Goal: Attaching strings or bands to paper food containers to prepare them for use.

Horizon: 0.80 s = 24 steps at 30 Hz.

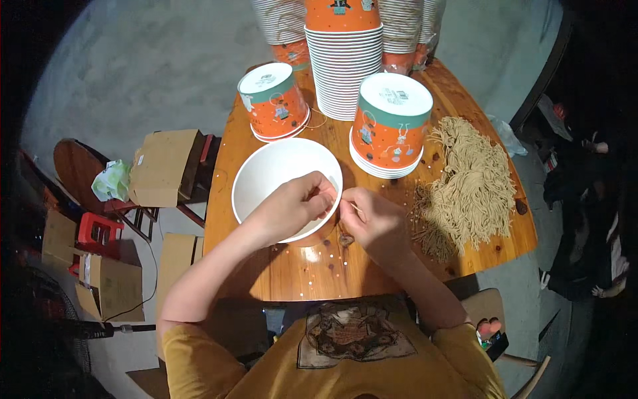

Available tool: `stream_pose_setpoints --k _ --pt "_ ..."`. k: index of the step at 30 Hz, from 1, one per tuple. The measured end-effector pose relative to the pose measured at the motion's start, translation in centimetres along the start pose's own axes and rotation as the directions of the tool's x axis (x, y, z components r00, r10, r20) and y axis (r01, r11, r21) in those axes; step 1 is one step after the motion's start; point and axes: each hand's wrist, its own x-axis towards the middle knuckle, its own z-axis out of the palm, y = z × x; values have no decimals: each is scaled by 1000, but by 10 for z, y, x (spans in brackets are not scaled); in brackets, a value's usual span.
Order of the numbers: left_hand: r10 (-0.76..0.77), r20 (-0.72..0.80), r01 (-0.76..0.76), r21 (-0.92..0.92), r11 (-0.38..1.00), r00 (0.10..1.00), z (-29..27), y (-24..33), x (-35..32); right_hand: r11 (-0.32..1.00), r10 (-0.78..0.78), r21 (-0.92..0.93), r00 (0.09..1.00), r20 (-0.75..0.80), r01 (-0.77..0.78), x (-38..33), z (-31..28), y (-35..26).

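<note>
Wooden table (279,272); both hands' grip on upright bowl (266,173).

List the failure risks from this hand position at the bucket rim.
1. Both hands, left hand and right hand, work at the rim of the white paper bucket; pressing there could tip or dent it.
2. The pile of tan strings lies close to the right forearm; a sweep could drag strands off the wooden table.
3. The tall cup stack stands just behind the bucket; a shove could topple it.
</note>
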Motion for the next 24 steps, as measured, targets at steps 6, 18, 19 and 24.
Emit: stream_pose_setpoints --k 6,18,19,24 --pt "81 -160 -68 86 994 984 5 22 -24 974 206 86 977 47 -210 -9 -17 -2" --pt "668 31 -417 802 427 744 35 28 -29 832 323 392 917 233 -392 -13 -46 -16" --pt "666 34 -417 803 426 745 36 29 -30 792 410 325 845 344 -516 -12 -50 -18" --pt "676 29 -414 810 416 737 40 29 -32 640 407 490 802 436 -591 -16 -48 -15"
